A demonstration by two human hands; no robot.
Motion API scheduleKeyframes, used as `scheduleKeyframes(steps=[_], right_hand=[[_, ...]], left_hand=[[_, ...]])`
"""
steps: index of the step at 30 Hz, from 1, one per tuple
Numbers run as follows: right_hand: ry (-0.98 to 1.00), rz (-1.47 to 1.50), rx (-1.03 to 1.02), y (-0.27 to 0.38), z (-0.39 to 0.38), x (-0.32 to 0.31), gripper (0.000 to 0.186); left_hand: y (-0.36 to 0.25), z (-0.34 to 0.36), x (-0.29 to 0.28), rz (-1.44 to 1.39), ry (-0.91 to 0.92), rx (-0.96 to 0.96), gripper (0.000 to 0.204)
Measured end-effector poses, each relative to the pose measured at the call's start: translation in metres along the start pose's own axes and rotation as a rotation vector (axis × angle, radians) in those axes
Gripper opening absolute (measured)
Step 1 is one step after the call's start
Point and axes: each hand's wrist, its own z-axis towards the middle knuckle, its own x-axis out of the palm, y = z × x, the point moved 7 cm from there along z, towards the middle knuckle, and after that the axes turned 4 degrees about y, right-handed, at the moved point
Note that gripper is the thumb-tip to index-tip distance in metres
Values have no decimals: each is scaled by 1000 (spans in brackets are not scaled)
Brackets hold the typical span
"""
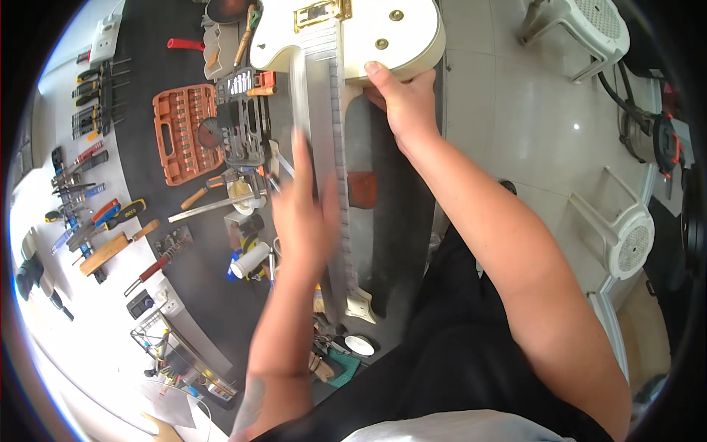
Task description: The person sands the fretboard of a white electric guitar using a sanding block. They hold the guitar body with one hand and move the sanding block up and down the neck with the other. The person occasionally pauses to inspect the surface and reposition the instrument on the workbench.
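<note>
A white electric guitar body (398,40) with gold hardware lies at the top centre, its neck (340,140) running down toward me to the white headstock (359,308). My right hand (406,103) grips the body's lower right edge, thumb on top. My left hand (302,210), smeared by motion, holds a long grey straight bar (318,96) lengthwise over the fretboard, index finger stretched along it and thumb on its other side. A reddish pad (362,190) sits under the neck, just right of it.
The dark bench (140,118) holds an orange socket case (166,132), a grey tool case (247,144), hand tools and bottles. Tool racks (96,99) hang on the white wall at left. Two white plastic chairs (596,18) (630,247) stand on the tiled floor at right.
</note>
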Motion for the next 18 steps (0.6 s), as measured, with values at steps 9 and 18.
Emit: scheduleKeyframes(steps=[9,18], right_hand=[[9,-23,125,-6,-10,15,101],[-10,-22,22,0,1,6,87]], left_hand=[[-8,115,-30,23,10,-173,75],[8,28,-9,7,-15,-56,82]])
